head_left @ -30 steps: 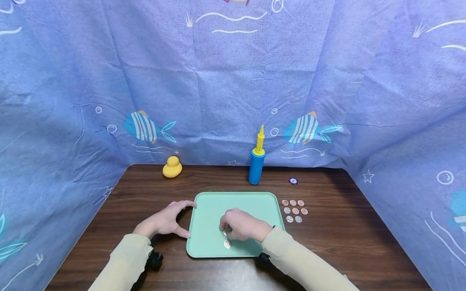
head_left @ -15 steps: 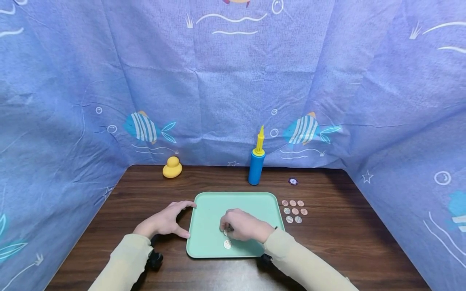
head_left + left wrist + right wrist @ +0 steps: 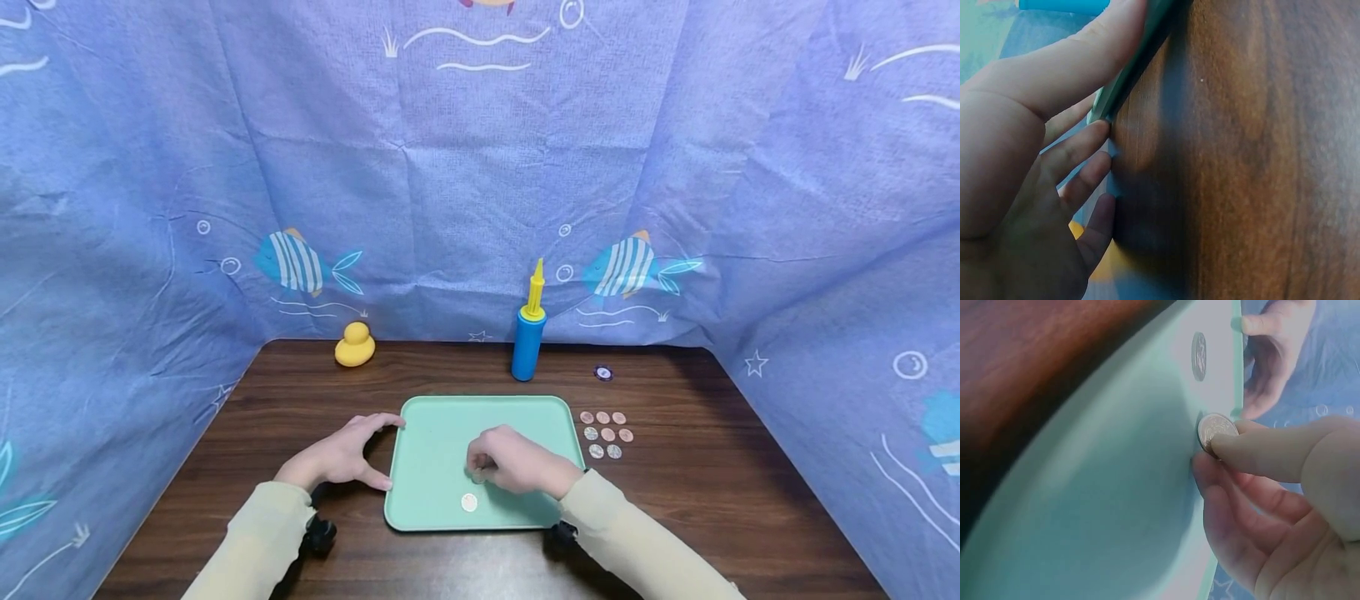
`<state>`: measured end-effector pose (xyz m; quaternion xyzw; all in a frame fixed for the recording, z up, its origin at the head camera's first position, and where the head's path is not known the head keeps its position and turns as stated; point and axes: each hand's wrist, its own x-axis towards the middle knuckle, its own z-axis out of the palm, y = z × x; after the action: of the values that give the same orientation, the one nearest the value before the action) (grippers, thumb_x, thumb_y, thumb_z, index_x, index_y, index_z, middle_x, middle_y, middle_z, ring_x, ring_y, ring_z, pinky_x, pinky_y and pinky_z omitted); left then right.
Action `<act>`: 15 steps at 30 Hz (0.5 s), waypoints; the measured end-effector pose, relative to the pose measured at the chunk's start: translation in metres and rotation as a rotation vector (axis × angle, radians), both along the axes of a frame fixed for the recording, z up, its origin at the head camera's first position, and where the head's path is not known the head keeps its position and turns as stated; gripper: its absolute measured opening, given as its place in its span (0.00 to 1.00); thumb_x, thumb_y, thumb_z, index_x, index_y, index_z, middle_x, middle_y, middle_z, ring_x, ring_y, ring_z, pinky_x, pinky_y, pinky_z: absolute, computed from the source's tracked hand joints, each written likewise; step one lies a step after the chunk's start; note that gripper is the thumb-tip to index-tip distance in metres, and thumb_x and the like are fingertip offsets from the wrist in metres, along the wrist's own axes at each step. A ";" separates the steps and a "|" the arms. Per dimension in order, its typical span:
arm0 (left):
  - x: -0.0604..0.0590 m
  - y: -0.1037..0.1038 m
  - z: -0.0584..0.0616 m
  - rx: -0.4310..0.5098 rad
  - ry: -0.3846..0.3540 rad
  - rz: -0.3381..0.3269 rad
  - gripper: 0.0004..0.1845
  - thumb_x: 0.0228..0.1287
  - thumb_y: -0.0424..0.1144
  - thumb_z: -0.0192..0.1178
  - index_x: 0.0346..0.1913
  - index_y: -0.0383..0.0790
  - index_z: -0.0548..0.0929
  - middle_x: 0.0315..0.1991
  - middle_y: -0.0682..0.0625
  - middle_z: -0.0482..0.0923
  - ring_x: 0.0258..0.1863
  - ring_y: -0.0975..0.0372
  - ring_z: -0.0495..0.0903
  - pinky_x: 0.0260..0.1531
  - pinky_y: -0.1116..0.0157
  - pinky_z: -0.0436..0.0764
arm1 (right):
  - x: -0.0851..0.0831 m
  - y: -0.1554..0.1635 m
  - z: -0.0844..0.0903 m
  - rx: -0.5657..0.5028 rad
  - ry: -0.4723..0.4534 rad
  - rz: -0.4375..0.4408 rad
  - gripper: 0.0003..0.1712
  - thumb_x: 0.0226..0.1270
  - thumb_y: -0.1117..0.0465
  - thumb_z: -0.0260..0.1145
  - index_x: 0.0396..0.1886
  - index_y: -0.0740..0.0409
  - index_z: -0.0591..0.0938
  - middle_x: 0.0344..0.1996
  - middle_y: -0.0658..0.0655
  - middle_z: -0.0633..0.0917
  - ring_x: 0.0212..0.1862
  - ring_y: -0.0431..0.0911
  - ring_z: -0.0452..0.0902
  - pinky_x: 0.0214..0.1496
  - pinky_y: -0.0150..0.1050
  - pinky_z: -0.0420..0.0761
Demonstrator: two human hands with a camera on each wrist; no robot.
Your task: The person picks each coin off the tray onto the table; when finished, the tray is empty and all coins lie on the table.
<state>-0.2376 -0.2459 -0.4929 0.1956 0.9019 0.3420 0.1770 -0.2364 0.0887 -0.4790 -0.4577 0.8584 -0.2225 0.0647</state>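
Observation:
A mint-green tray point(image 3: 435, 433) lies on the dark wooden table. My right hand point(image 3: 477, 471) hovers over the tray's middle and pinches a silver coin point(image 3: 477, 477) between thumb and fingers; the right wrist view shows that coin point(image 3: 1215, 431) held on edge just off the tray point(image 3: 1116, 487). A second silver coin point(image 3: 469, 502) lies flat on the tray nearer me, and appears as the coin point(image 3: 1199, 356) farther along. My left hand point(image 3: 388, 452) rests against the tray's left edge, index at the far corner, thumb lower down. In the left wrist view its fingers point(image 3: 1094, 134) touch the tray rim point(image 3: 1141, 56).
Several copper and silver coins point(image 3: 606, 434) lie in rows on the table right of the tray. A blue pump with a yellow nozzle point(image 3: 528, 337) stands behind the tray, a yellow rubber duck point(image 3: 355, 345) at back left, a small purple disc point(image 3: 603, 372) at back right. Blue fish-print cloth walls three sides.
My right hand has shifted a little to the right with the pinched coin, away from the coin lying on the tray. The left hand has stayed in place.

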 end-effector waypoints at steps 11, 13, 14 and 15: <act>0.000 0.000 0.001 -0.003 -0.009 0.010 0.51 0.49 0.51 0.85 0.76 0.50 0.70 0.76 0.42 0.65 0.76 0.43 0.59 0.69 0.37 0.66 | -0.003 0.035 0.004 -0.080 -0.067 -0.040 0.07 0.66 0.73 0.72 0.36 0.56 0.87 0.33 0.49 0.89 0.39 0.38 0.84 0.46 0.33 0.84; 0.000 0.001 0.001 -0.004 -0.010 0.010 0.51 0.49 0.51 0.85 0.76 0.50 0.70 0.76 0.42 0.65 0.75 0.44 0.60 0.68 0.37 0.66 | -0.003 0.043 0.007 -0.089 -0.063 -0.053 0.08 0.66 0.74 0.72 0.37 0.57 0.87 0.33 0.50 0.89 0.38 0.39 0.85 0.45 0.34 0.84; 0.000 0.001 0.001 -0.003 -0.009 0.010 0.51 0.49 0.51 0.85 0.76 0.50 0.70 0.76 0.42 0.65 0.75 0.44 0.60 0.68 0.37 0.66 | -0.003 0.047 0.008 -0.092 -0.059 -0.061 0.09 0.66 0.74 0.71 0.38 0.57 0.88 0.33 0.51 0.89 0.38 0.39 0.84 0.45 0.35 0.84; 0.000 0.001 0.001 -0.003 -0.008 0.008 0.51 0.49 0.51 0.85 0.76 0.50 0.70 0.76 0.42 0.65 0.75 0.44 0.60 0.68 0.37 0.66 | -0.004 0.051 0.009 -0.097 -0.055 -0.069 0.10 0.66 0.75 0.70 0.39 0.58 0.88 0.33 0.51 0.89 0.37 0.39 0.84 0.44 0.35 0.84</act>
<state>-0.2373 -0.2453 -0.4916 0.1903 0.9024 0.3423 0.1795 -0.2400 0.1393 -0.4698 -0.4240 0.8599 -0.2783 0.0584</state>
